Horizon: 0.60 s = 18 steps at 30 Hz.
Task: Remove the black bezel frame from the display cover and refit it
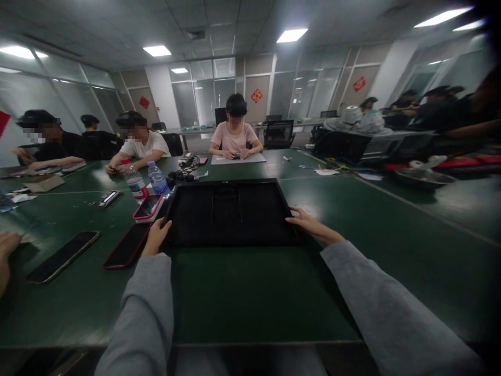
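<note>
A wide black rectangular panel (258, 214) with a raised rim, like a shallow tray, is in front of me over the green table. A handle-like shape and two thin upright lines mark its middle. My left hand (156, 237) grips its left side, the thumb along the rim. At the right side, my right hand (313, 225) holds the edge between thumb and fingers. Beside my left hand lie a phone with a red edge (127, 246) and a phone in a pink case (148, 207), which rests on a pale box.
Two bottles, one red-capped (136, 183) and one blue-capped (157, 180), stand behind the phones. Another phone (64, 257) lies left, near another person's hand (6, 256). Cables (183, 169) are heaped beyond the panel. A person in pink (235, 137) sits across the green table (235, 297).
</note>
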### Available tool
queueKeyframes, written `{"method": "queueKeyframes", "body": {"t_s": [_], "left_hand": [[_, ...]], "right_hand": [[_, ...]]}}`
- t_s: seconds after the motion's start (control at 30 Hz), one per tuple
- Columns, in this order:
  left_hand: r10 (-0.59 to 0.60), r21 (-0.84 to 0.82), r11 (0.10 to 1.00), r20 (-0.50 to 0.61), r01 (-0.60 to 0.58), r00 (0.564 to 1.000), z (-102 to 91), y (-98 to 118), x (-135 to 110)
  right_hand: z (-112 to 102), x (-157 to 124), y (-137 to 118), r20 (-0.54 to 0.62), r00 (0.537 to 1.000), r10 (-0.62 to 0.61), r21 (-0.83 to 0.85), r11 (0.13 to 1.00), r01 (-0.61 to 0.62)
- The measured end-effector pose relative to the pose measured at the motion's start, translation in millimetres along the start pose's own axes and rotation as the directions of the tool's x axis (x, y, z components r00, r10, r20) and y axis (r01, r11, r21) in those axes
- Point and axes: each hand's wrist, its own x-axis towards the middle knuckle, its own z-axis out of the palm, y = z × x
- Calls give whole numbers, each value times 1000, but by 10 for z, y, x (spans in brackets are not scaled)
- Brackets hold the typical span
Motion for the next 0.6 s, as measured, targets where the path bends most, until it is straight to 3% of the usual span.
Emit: {"method": "queueKeyframes", "body": {"t_s": [0.17,0.3,0.5,0.6], "left_hand": [[-13,-4,1000,-44,12,999,31,14,-11],[-10,-28,1000,-34,9,999,56,19,-9],[-12,-38,999,33,13,999,70,37,-45],[-25,-69,997,63,29,998,71,25,-59]], "right_hand": [[266,237,21,-152,976,-154,61,984,165],[287,332,78,-273,938,-215,34,972,233],[-32,175,98,-377,911,-169,51,978,203],[-361,90,164,-514,842,-162,-4,983,186]]}}
